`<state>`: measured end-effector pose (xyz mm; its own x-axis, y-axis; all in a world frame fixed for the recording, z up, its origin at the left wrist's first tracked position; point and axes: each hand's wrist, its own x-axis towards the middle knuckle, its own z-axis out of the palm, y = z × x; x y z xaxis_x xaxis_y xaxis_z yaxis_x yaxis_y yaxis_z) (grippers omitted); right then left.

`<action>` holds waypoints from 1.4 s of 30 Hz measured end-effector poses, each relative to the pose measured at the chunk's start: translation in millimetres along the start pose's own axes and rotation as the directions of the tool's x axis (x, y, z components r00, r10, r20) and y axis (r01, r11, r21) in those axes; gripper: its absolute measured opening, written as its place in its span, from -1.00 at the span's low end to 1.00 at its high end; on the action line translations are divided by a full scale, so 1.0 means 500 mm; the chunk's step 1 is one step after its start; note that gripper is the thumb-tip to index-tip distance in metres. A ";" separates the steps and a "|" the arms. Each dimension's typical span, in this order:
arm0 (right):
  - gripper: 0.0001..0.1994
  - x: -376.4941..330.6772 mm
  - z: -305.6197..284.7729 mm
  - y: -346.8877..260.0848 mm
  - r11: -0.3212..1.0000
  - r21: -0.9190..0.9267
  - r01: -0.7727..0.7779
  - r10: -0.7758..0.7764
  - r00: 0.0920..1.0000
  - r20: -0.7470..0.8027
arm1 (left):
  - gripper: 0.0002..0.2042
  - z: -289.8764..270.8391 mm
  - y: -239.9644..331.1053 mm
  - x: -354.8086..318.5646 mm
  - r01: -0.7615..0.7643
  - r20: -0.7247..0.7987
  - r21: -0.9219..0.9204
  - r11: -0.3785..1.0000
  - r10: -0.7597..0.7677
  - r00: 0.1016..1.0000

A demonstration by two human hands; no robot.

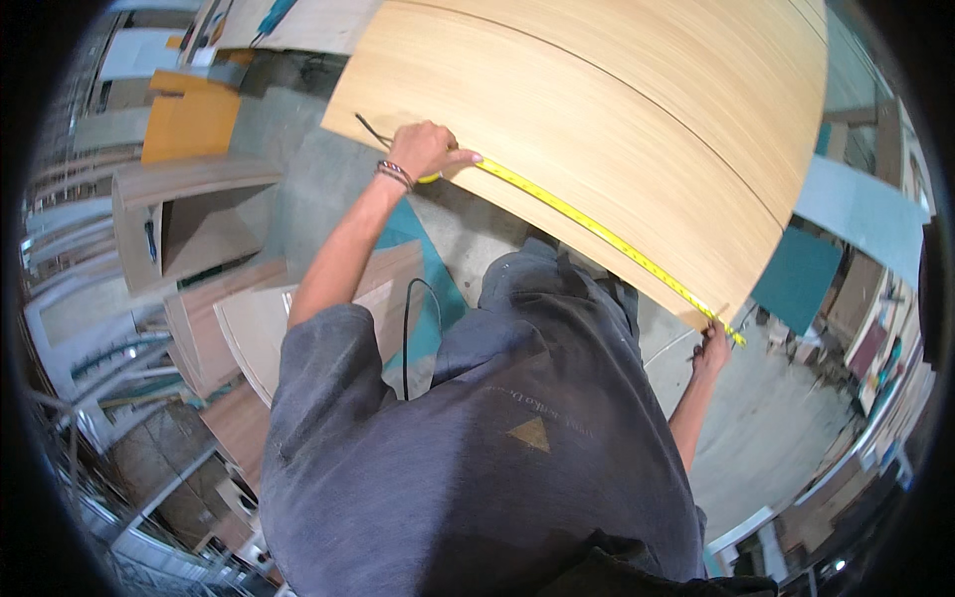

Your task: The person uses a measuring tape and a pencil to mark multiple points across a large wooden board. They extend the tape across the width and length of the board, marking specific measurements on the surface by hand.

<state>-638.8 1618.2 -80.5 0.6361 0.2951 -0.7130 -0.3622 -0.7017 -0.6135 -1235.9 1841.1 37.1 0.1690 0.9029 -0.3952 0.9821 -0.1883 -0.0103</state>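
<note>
A long yellow measuring tape (587, 221) stretches across a pale wood-grain panel (557, 109), close to its near edge. My left hand (426, 149) is closed around the tape measure at the left end, thumb pointing along the blade. A bit of yellow shows under that hand; the rest of the case is hidden. Beyond its fingers juts a thin dark strip (370, 129), perhaps a strap. At the panel's near right corner my right hand (710, 348) pinches the tape, whose end pokes out past the edge.
Panel offcuts and an open wooden box (214, 224) stand on the left, near an orange board (189, 124). A black cable (406, 343) curves beside my left side. To the right are a teal board (796, 279) and scraps on the concrete floor (766, 428).
</note>
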 end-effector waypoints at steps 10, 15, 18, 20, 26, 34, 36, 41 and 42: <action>-0.86 0.135 -0.047 -0.001 0.996 -0.073 -0.053 0.061 0.992 0.109 | -0.25 -0.009 -0.398 0.057 0.196 -0.123 0.128 0.972 -0.181 0.976; -0.84 0.125 -0.065 -0.019 0.994 -0.086 -0.061 0.072 0.988 0.139 | -0.23 -0.038 -0.516 0.054 0.254 -0.073 0.124 0.959 -0.247 0.966; -0.83 0.112 -0.063 -0.022 0.994 -0.077 -0.073 0.083 0.987 0.135 | -0.21 -0.056 -0.552 0.060 0.280 -0.058 0.134 0.950 -0.275 0.960; -0.83 0.092 -0.059 -0.030 0.995 -0.073 -0.068 0.077 0.987 0.140 | -0.20 -0.069 -0.565 0.066 0.290 -0.014 0.140 0.947 -0.291 0.957; -0.81 0.097 -0.063 -0.021 0.992 -0.117 -0.041 0.056 0.991 0.122 | -0.17 -0.029 -0.586 0.094 0.250 -0.038 0.119 0.961 -0.248 0.968; -0.74 0.068 -0.031 -0.026 0.991 -0.134 0.026 -0.020 0.999 0.044 | -0.18 -0.027 -0.593 0.093 0.242 -0.001 0.141 0.960 -0.244 0.970; -0.75 0.073 -0.031 -0.016 0.994 -0.109 0.031 -0.030 1.000 0.005 | -0.19 -0.041 -0.584 0.092 0.247 0.026 0.143 0.958 -0.253 0.967; -0.79 0.096 -0.042 -0.003 0.993 -0.121 0.018 -0.016 1.000 0.021 | -0.20 -0.043 -0.589 0.085 0.196 -0.009 0.103 0.975 -0.196 0.981; -0.78 0.077 -0.032 -0.010 0.993 -0.115 0.025 -0.026 1.000 -0.014 | -0.20 -0.042 -0.587 0.084 0.198 -0.003 0.103 0.975 -0.198 0.980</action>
<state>-601.6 1622.7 -99.6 0.6546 0.3046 -0.6919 -0.2653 -0.7644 -0.5876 -1515.2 1942.1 42.8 -0.0289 0.9235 -0.3824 0.9822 -0.0448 -0.1824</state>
